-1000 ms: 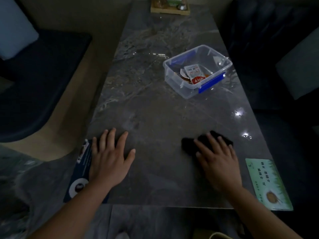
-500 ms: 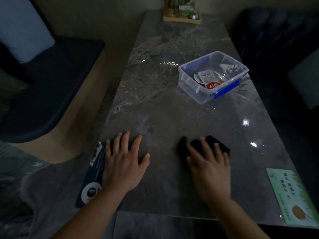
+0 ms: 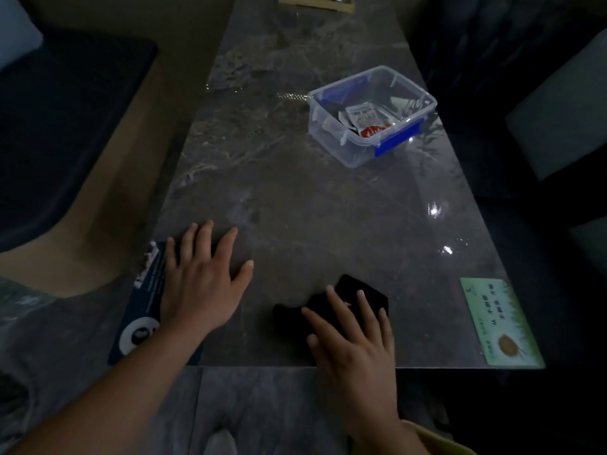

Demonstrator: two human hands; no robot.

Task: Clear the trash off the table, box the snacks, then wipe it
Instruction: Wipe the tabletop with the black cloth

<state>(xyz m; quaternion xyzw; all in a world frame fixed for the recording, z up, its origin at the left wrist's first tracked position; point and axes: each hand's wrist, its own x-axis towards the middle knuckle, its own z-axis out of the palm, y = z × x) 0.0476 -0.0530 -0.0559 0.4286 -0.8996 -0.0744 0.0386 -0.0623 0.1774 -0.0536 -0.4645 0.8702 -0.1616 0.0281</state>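
Head view, and it's a dim room: a long dark marble table [image 3: 295, 198] runs away from the camera, glossy enough to throw back a few bright glints of light toward its right side. Dark upholstered seating flanks the table on both sides, with a pale cushion [image 3: 14, 31] at the far left and a grey one [image 3: 565, 110] off to the right. At the far end of the table sits a wooden tray [image 3: 317, 3], mostly cut off by the frame. Toward the far right part of the table stands a clear plastic box [image 3: 328, 126] with blue clips, lid off, and snack packets [image 3: 364, 118] lie inside it, one white with a red patch. On the table's near right corner lies a green card [image 3: 499, 323] with printed characters; on its near left edge lies a dark blue leaflet [image 3: 144, 310], overhanging the corner. Now the hands: the left hand [image 3: 200, 287] lies flat on the table, fingers spread wide, palm partly over the leaflet and gripping nothing. The right hand [image 3: 354, 343] presses down near the table's front edge, fingers splayed across a black cloth [image 3: 292, 318], which is bunched and crumpled, showing past the fingertips and to the thumb side. The cloth sits on the table well apart from the box, between the leaflet and the green card.
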